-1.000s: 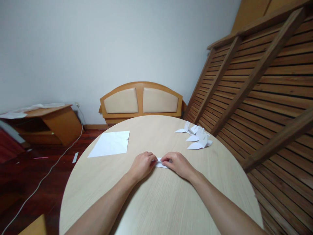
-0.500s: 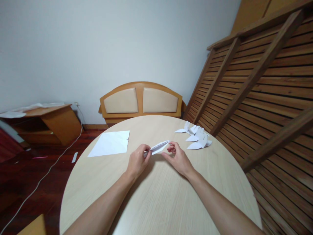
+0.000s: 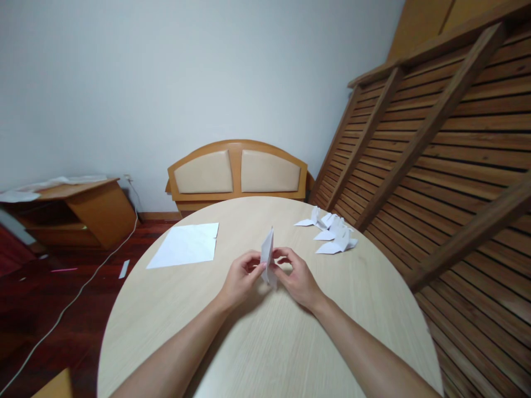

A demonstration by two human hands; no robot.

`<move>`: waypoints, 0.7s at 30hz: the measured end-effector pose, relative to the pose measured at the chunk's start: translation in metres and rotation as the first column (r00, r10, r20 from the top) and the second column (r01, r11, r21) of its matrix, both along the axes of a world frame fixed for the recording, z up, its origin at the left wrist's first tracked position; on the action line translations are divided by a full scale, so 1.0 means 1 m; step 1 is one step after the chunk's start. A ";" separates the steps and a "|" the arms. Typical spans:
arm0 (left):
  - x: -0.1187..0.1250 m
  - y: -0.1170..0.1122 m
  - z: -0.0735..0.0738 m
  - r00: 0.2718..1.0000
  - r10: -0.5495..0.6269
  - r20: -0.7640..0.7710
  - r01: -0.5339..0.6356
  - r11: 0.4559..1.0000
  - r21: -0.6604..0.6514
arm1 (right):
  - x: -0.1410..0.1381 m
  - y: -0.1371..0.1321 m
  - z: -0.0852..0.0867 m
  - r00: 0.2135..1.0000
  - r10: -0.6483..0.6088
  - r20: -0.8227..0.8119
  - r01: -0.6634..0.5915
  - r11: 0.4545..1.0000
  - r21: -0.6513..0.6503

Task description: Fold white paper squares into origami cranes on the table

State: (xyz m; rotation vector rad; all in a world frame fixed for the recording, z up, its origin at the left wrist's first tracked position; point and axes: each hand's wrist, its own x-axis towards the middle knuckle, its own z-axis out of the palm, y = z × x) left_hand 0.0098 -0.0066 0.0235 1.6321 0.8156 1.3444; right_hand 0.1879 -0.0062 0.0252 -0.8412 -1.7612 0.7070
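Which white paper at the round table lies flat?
The sheet on the left of the table. The folded paper is upright between the left hand and right hand; folded pieces at right stick up.

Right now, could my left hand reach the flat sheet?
Likely yes: nothing stands between the left hand and the sheet, though that hand is holding the folded paper.

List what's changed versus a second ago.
Small folded white paper, flat on the round pale wooden table then, has been tipped upright, held in the left hand with the right hand against it. Unchanged: flat white paper sheet at left, white folded-paper birds at right.
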 end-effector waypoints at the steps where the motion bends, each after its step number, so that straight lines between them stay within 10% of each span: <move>1: 0.000 0.000 0.000 1.000 -0.008 0.019 0.008 1.000 -0.027 | 0.000 0.000 -0.001 1.000 0.005 -0.012 -0.005 1.000 -0.013; 21: -0.004 0.000 -0.003 0.999 0.016 -0.029 -0.018 0.997 -0.072 | 0.004 -0.002 0.005 0.999 0.035 0.009 -0.036 0.993 0.109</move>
